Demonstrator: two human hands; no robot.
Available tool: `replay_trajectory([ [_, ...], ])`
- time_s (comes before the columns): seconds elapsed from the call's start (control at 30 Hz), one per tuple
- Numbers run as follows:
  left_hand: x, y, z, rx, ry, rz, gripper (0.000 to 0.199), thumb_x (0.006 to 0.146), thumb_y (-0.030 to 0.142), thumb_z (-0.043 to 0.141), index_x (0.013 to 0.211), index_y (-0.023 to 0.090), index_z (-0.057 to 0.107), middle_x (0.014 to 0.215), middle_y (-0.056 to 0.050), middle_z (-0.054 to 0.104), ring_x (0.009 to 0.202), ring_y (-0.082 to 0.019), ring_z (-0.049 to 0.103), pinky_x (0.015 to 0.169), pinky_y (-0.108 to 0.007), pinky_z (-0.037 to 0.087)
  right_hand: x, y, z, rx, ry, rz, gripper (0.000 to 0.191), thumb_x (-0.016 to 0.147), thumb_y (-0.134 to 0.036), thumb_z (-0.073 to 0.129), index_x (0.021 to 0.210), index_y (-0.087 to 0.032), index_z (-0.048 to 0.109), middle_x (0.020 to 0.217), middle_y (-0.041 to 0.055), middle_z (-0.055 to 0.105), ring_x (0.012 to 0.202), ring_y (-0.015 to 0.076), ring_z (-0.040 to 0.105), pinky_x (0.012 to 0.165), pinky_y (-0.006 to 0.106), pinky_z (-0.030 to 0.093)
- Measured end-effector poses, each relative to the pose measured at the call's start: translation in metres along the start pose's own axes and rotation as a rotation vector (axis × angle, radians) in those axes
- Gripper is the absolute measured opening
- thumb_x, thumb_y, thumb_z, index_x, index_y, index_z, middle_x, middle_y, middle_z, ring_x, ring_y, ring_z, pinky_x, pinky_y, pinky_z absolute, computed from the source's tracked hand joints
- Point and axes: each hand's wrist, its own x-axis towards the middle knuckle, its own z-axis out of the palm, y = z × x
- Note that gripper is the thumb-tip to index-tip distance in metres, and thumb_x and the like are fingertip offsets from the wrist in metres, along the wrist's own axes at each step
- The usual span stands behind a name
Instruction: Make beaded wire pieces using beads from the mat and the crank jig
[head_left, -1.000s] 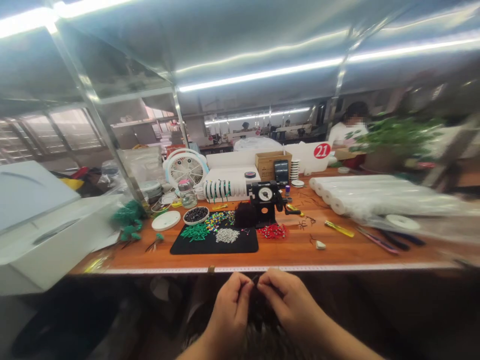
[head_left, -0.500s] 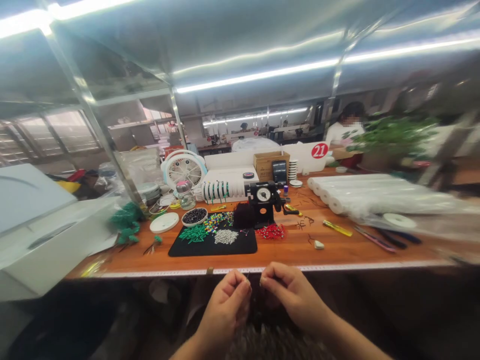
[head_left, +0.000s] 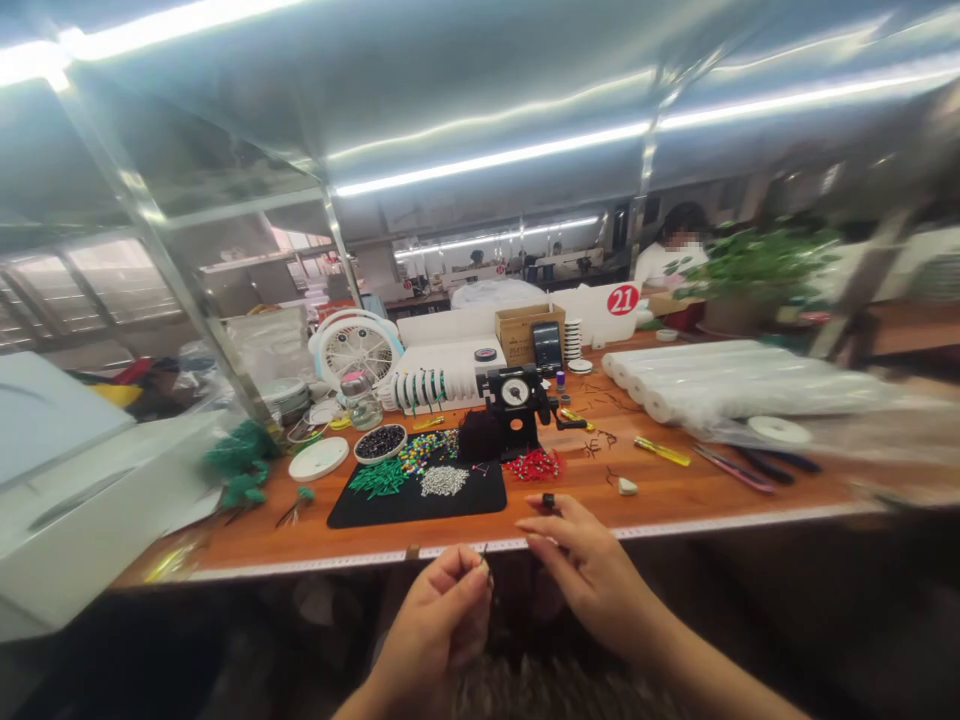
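Dark pin (head_left: pixel 487 566) in left hand (head_left: pixel 431 630), red "21" sign (head_left: pixel 622 300)

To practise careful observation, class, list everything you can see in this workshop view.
wooden bench: one, orange-brown, across the view
black mat: one, black, front of bench
bowl of dark beads: one, white bowl, behind mat
round lid: one, white, left of mat
desk fan: one, white and blue, rear left
cardboard box: one, brown, rear centre
film rolls: several, white, right of bench
potted plant: one, green, rear right
co-worker: one, white top, behind bench
left hand: one, pinching a thin dark pin, at bench edge
right hand: one, raised, fingers extended, at bench edge
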Motion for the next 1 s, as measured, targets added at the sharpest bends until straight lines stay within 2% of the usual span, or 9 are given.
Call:
replay_trajectory([
  [0.07,0.0,-0.001,0.003,-0.043,0.01,0.018,0.027,0.072,0.032,0.07,0.07,0.017,0.047,0.048,0.009,0.031,0.039,-0.003,0.018,0.037,-0.014,0.014,-0.003,-0.006,0.002,0.057,-0.079,-0.02,0.025,0.079,-0.041,0.059,0.091,-0.02,0.068,0.104,0.0099,0.055,0.09,0.0218,0.054,0.071,0.029,0.045],
  [0.17,-0.001,-0.006,0.006,-0.109,-0.006,0.059,0.022,0.072,0.025,0.07,0.07,0.016,0.05,0.057,0.003,0.046,0.05,-0.006,0.04,0.05,-0.015,0.032,-0.007,-0.012,0.009,0.269,-0.178,0.061,0.025,0.071,-0.04,0.068,0.08,-0.018,0.063,0.079,0.0023,0.056,0.069,0.0148,0.052,0.061,0.024,0.043],
  [0.23,-0.001,-0.009,0.007,-0.13,-0.03,0.053,0.019,0.074,0.023,0.068,0.071,0.016,0.051,0.066,-0.001,0.053,0.058,-0.009,0.048,0.057,-0.019,0.036,-0.008,-0.013,0.014,0.396,-0.191,0.121,0.022,0.071,-0.038,0.068,0.074,-0.017,0.059,0.068,-0.0011,0.055,0.065,0.0128,0.049,0.061,0.023,0.04],
  [0.33,-0.001,-0.012,0.007,-0.16,-0.076,0.051,0.015,0.075,0.022,0.067,0.072,0.016,0.053,0.064,-0.001,0.053,0.057,-0.009,0.048,0.056,-0.02,0.034,-0.009,-0.012,0.018,0.534,-0.198,0.162,0.021,0.071,-0.035,0.069,0.068,-0.016,0.059,0.062,-0.0027,0.054,0.062,0.0109,0.047,0.061,0.022,0.037],
  [0.43,-0.001,-0.015,0.009,-0.227,-0.143,0.061,0.013,0.074,0.021,0.067,0.072,0.015,0.054,0.065,-0.001,0.053,0.059,-0.01,0.049,0.059,-0.021,0.034,-0.009,-0.01,0.019,0.711,-0.281,0.173,0.023,0.067,-0.035,0.073,0.065,-0.016,0.061,0.062,-0.0028,0.053,0.061,0.0101,0.046,0.06,0.022,0.036],
  [0.53,-0.002,-0.017,0.012,-0.265,-0.153,0.076,0.012,0.075,0.019,0.065,0.072,0.015,0.055,0.068,-0.003,0.055,0.063,-0.011,0.05,0.062,-0.023,0.037,-0.011,-0.008,0.02,0.882,-0.334,0.203,0.022,0.063,-0.031,0.077,0.064,-0.015,0.062,0.065,-0.0014,0.056,0.063,0.0105,0.049,0.063,0.023,0.037],
  [0.63,-0.001,-0.02,0.014,-0.307,-0.158,0.084,0.013,0.074,0.02,0.067,0.071,0.014,0.055,0.069,-0.003,0.054,0.065,-0.011,0.05,0.063,-0.022,0.038,-0.012,-0.008,0.022,1.008,-0.314,0.221,0.019,0.062,-0.026,0.078,0.065,-0.015,0.063,0.067,-0.0005,0.059,0.065,0.0109,0.052,0.065,0.024,0.038],
  [0.9,0.004,-0.017,0.024,-0.318,-0.132,0.019,0.02,0.068,0.026,0.073,0.068,0.017,0.055,0.066,-0.001,0.052,0.062,-0.012,0.05,0.058,-0.019,0.04,-0.013,-0.011,0.022,1.112,-0.258,0.245,0.019,0.059,-0.023,0.08,0.064,-0.014,0.064,0.069,0.0005,0.063,0.064,0.0111,0.057,0.066,0.024,0.042],
  [1.0,0.011,-0.011,0.024,-0.168,-0.061,-0.085,0.022,0.066,0.028,0.074,0.069,0.018,0.055,0.065,0.0,0.053,0.06,-0.012,0.05,0.057,-0.021,0.043,-0.009,-0.003,0.012,0.929,-0.251,0.225,0.022,0.061,-0.03,0.078,0.066,-0.014,0.064,0.067,-0.0003,0.062,0.063,0.0113,0.057,0.067,0.025,0.043],
])
